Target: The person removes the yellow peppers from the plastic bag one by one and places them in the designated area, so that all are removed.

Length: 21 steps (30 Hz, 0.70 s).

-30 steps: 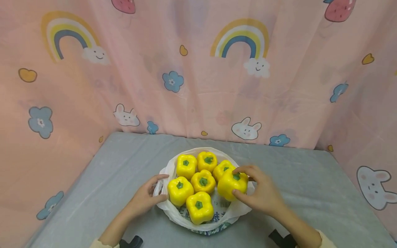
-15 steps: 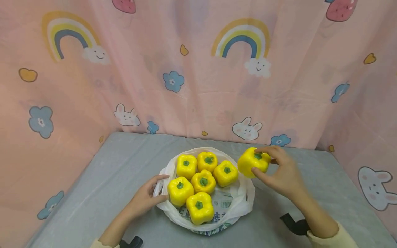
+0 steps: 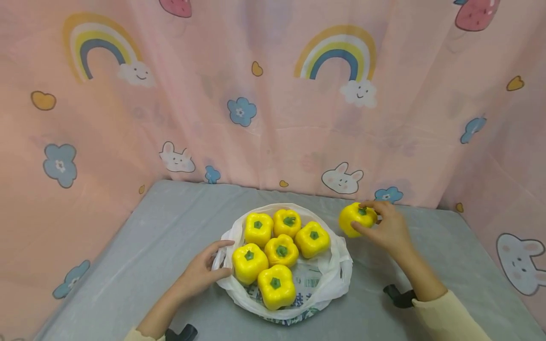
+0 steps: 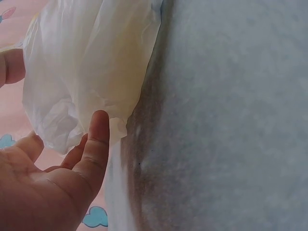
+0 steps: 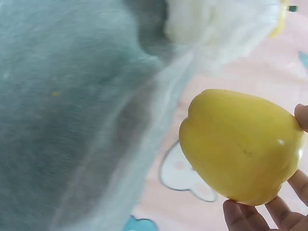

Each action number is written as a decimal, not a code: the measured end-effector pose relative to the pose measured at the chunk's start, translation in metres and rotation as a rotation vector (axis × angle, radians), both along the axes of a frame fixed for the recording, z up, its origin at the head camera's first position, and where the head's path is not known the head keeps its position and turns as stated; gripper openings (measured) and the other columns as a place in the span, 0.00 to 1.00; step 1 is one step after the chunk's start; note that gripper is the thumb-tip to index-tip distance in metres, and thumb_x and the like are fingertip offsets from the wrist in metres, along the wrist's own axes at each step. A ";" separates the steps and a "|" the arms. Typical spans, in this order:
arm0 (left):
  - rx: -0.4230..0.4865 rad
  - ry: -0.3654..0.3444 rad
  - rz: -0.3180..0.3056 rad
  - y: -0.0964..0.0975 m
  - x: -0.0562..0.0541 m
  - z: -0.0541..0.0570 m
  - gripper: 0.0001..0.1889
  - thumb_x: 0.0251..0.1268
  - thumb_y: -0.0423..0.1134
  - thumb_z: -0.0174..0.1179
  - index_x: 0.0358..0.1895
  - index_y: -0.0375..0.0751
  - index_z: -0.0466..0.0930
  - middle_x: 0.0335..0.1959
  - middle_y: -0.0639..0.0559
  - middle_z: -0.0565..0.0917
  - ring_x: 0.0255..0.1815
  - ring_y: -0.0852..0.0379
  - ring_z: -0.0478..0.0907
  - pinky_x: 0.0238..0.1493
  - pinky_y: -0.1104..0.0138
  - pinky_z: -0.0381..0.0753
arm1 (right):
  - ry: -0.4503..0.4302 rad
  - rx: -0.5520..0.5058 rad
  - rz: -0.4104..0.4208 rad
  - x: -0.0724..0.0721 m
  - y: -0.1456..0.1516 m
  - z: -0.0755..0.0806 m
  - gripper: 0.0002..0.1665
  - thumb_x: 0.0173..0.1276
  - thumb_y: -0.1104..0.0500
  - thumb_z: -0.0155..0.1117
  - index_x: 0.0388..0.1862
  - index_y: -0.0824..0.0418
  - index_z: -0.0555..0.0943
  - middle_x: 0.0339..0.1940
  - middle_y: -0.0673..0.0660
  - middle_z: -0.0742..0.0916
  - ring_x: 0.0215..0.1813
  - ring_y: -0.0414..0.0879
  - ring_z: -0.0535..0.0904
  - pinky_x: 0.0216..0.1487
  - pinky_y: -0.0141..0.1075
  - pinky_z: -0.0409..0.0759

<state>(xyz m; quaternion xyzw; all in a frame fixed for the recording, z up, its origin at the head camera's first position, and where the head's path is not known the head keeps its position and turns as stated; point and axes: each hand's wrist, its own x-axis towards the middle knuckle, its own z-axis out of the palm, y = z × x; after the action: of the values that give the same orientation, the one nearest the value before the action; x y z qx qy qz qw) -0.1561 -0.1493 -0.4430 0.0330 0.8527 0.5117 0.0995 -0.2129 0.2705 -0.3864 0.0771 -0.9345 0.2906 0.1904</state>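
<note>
Right hand [image 3: 386, 229], fingers and thumb curled round a blocky, glossy yellow bell pepper [image 3: 350, 222] with a green stem, apparently clear of the table; left hand [image 3: 200, 270], fingers spread and touching the side of a round, rolled-down white plastic bag [image 3: 341, 267]. The gripped pepper, over the bag's interior one second earlier, now lies beyond the right rim; its removal may thus be judged complete, with six similar peppers [image 3: 278, 286] left inside. Bag film thin, crinkled and translucent, its printed base [image 3: 308, 277] exposed at lower right; table [image 3: 179, 215] covered in mottled grey cloth; behind, a softly folded pink curtain [image 3: 281, 109] with rainbow and rabbit motifs.
</note>
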 end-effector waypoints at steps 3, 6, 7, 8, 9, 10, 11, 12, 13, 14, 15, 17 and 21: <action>0.003 -0.003 -0.001 0.000 0.000 0.000 0.30 0.53 0.42 0.67 0.62 0.59 0.72 0.73 0.46 0.66 0.76 0.41 0.55 0.70 0.39 0.58 | -0.039 0.008 -0.020 -0.005 0.003 -0.010 0.29 0.52 0.54 0.75 0.51 0.67 0.79 0.53 0.70 0.80 0.51 0.65 0.75 0.49 0.60 0.80; 0.011 -0.008 -0.002 0.000 0.000 0.001 0.30 0.53 0.42 0.67 0.63 0.59 0.72 0.73 0.46 0.65 0.77 0.40 0.54 0.70 0.39 0.57 | -0.070 0.013 -0.027 -0.007 0.004 -0.015 0.29 0.53 0.54 0.75 0.51 0.68 0.79 0.55 0.72 0.78 0.54 0.66 0.73 0.52 0.61 0.78; 0.012 -0.009 -0.003 0.000 0.000 0.001 0.30 0.53 0.42 0.67 0.63 0.59 0.72 0.73 0.46 0.65 0.77 0.40 0.54 0.70 0.38 0.57 | -0.078 0.016 -0.029 -0.007 0.005 -0.017 0.30 0.53 0.54 0.75 0.51 0.68 0.79 0.56 0.72 0.78 0.55 0.67 0.73 0.52 0.62 0.77; 0.009 -0.008 -0.004 0.000 0.000 0.001 0.30 0.53 0.42 0.67 0.63 0.59 0.72 0.73 0.46 0.65 0.77 0.40 0.54 0.70 0.38 0.57 | -0.086 0.020 -0.030 -0.007 0.006 -0.018 0.30 0.53 0.54 0.74 0.51 0.68 0.79 0.56 0.73 0.77 0.55 0.68 0.73 0.53 0.62 0.76; 0.009 -0.010 -0.003 0.000 0.001 0.001 0.30 0.53 0.42 0.67 0.63 0.59 0.72 0.73 0.46 0.65 0.77 0.40 0.54 0.70 0.38 0.57 | -0.096 0.019 -0.029 -0.008 0.006 -0.019 0.30 0.53 0.54 0.74 0.52 0.68 0.78 0.57 0.73 0.77 0.56 0.68 0.72 0.54 0.63 0.76; 0.007 -0.009 -0.004 0.000 0.001 0.002 0.30 0.53 0.42 0.67 0.63 0.59 0.72 0.73 0.46 0.65 0.76 0.40 0.55 0.70 0.38 0.57 | -0.103 0.022 -0.029 -0.008 0.007 -0.020 0.30 0.54 0.54 0.74 0.52 0.68 0.78 0.57 0.73 0.77 0.56 0.69 0.72 0.54 0.63 0.75; 0.006 -0.009 -0.004 0.000 0.001 0.002 0.30 0.53 0.42 0.67 0.62 0.59 0.72 0.73 0.46 0.65 0.76 0.40 0.55 0.70 0.38 0.57 | -0.109 0.022 -0.029 -0.008 0.007 -0.021 0.30 0.54 0.54 0.74 0.52 0.69 0.78 0.57 0.73 0.76 0.56 0.69 0.72 0.55 0.64 0.75; 0.004 -0.007 -0.005 0.000 0.001 0.002 0.30 0.53 0.42 0.67 0.62 0.59 0.72 0.73 0.46 0.66 0.76 0.40 0.55 0.70 0.38 0.57 | -0.115 0.026 -0.030 -0.008 0.008 -0.021 0.30 0.54 0.54 0.74 0.52 0.69 0.78 0.57 0.74 0.76 0.56 0.70 0.72 0.55 0.64 0.74; 0.005 -0.005 -0.005 0.000 0.001 0.002 0.30 0.53 0.42 0.67 0.62 0.59 0.72 0.73 0.46 0.66 0.76 0.40 0.55 0.70 0.38 0.57 | -0.121 0.028 -0.032 -0.009 0.008 -0.022 0.30 0.54 0.54 0.74 0.52 0.69 0.78 0.57 0.74 0.76 0.56 0.70 0.72 0.55 0.64 0.74; 0.005 -0.004 -0.006 0.000 0.001 0.002 0.30 0.53 0.42 0.67 0.62 0.59 0.72 0.73 0.46 0.66 0.76 0.40 0.55 0.70 0.38 0.57 | -0.127 0.031 -0.034 -0.009 0.009 -0.023 0.30 0.55 0.54 0.73 0.53 0.69 0.78 0.57 0.74 0.76 0.57 0.70 0.71 0.55 0.65 0.74; 0.007 -0.004 -0.006 0.000 0.001 0.002 0.30 0.53 0.42 0.67 0.62 0.60 0.72 0.73 0.46 0.66 0.76 0.40 0.55 0.70 0.38 0.57 | -0.133 0.032 -0.036 -0.009 0.009 -0.023 0.31 0.55 0.53 0.73 0.53 0.69 0.77 0.57 0.74 0.75 0.56 0.71 0.71 0.55 0.65 0.73; 0.008 -0.002 -0.005 0.000 0.000 0.001 0.30 0.53 0.42 0.67 0.62 0.60 0.72 0.72 0.47 0.66 0.76 0.41 0.56 0.70 0.38 0.57 | -0.142 0.038 -0.041 -0.010 0.010 -0.024 0.32 0.55 0.53 0.73 0.54 0.69 0.77 0.57 0.74 0.75 0.56 0.71 0.71 0.56 0.65 0.73; 0.008 0.000 0.001 0.001 0.000 0.000 0.30 0.53 0.42 0.67 0.62 0.60 0.73 0.72 0.47 0.66 0.76 0.41 0.56 0.70 0.39 0.58 | -0.159 0.053 -0.049 -0.011 0.009 -0.025 0.33 0.55 0.51 0.73 0.56 0.68 0.76 0.57 0.74 0.75 0.57 0.70 0.71 0.57 0.65 0.72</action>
<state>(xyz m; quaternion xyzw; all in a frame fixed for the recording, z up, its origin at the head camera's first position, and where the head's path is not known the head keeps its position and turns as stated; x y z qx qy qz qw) -0.1561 -0.1487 -0.4429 0.0327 0.8508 0.5151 0.0991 -0.2243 0.2793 -0.4115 0.0361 -0.9556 0.2664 0.1208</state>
